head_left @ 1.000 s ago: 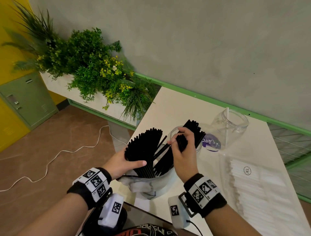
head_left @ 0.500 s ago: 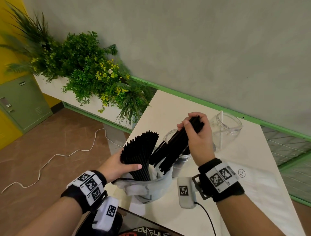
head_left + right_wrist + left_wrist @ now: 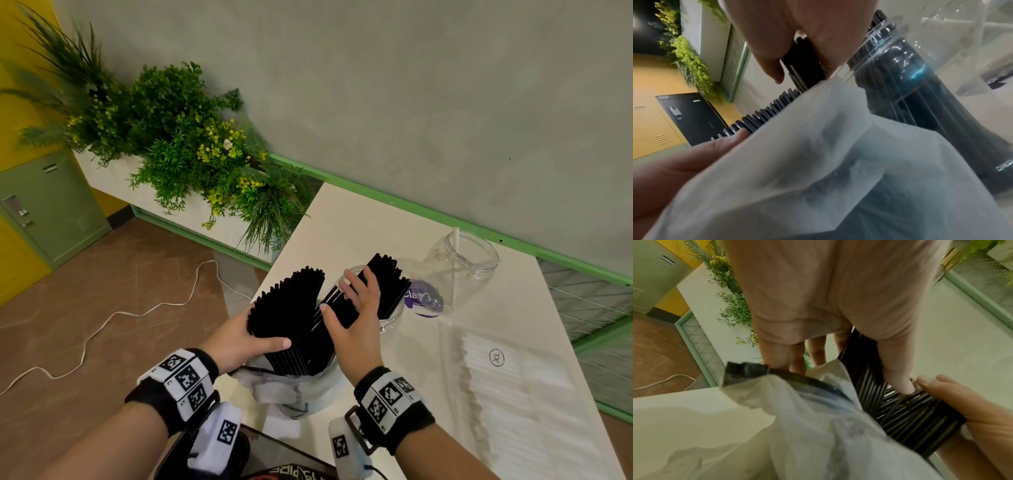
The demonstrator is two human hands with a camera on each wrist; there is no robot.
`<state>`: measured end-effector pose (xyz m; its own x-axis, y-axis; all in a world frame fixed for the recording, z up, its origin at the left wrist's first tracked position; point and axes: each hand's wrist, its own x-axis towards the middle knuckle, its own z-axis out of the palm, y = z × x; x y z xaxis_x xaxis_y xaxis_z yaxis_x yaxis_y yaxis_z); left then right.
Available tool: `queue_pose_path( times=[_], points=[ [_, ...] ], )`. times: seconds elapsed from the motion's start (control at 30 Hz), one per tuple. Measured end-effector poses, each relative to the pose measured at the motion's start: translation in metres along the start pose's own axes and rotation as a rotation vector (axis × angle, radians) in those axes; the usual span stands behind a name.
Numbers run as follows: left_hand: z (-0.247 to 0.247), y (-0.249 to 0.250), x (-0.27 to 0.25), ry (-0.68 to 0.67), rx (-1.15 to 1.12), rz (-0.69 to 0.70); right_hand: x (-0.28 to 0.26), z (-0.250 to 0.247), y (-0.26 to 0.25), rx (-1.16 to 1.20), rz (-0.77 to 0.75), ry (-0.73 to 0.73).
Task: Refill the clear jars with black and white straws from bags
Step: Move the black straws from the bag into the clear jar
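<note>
At the centre of the head view, the right hand (image 3: 356,315) has come back down from where it held a bunch of black straws lifted over the near jar (image 3: 388,317) half a second ago. That bunch (image 3: 388,284) now stands in the jar, leaning up and to the right past its rim, and the right wrist view shows dark straws behind the clear wall. The hand's fingers are spread, flat against the leaning straws, while its thumb and lower fingers reach into the next clump still in the bag (image 3: 291,387); whether they have closed round any straws I cannot tell.

The left hand (image 3: 239,337) has not moved: it curls round the fanned black straws (image 3: 287,311) just above the crumpled bag mouth at lower centre, thumb across the front, holding them upright.

So 1 handful looks delivered and the next pull is probably beginning. Most black straws remain in the bag, so the near jar is far from full.

Toward the upper right, the 2nd clear jar (image 3: 462,263) holds only 1 white straw (image 3: 456,260). The flat pack of white straws (image 3: 507,383) lies unopened-looking on the surface (image 3: 359,219) at the right.
</note>
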<state>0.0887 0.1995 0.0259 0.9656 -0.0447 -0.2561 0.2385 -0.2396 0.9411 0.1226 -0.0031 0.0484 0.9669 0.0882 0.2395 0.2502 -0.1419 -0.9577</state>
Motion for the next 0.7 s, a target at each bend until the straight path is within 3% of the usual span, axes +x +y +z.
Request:
queue_pose_path(
  times=[0.17, 0.37, 0.53, 0.7],
  points=[
    [0.001, 0.004, 0.000, -0.020, -0.053, 0.025, 0.009, 0.012, 0.009, -0.111, 0.046, 0.023],
    [0.001, 0.002, -0.001, -0.019, -0.039, 0.033, 0.016, 0.012, 0.007, -0.154, -0.034, 0.016],
    [0.000, 0.001, 0.000, 0.008, 0.034, 0.023, 0.027, -0.007, -0.026, -0.169, -0.138, 0.044],
    [0.001, -0.001, 0.000, 0.013, 0.093, 0.015, 0.046, -0.048, -0.077, -0.083, -0.135, 0.051]
  ],
)
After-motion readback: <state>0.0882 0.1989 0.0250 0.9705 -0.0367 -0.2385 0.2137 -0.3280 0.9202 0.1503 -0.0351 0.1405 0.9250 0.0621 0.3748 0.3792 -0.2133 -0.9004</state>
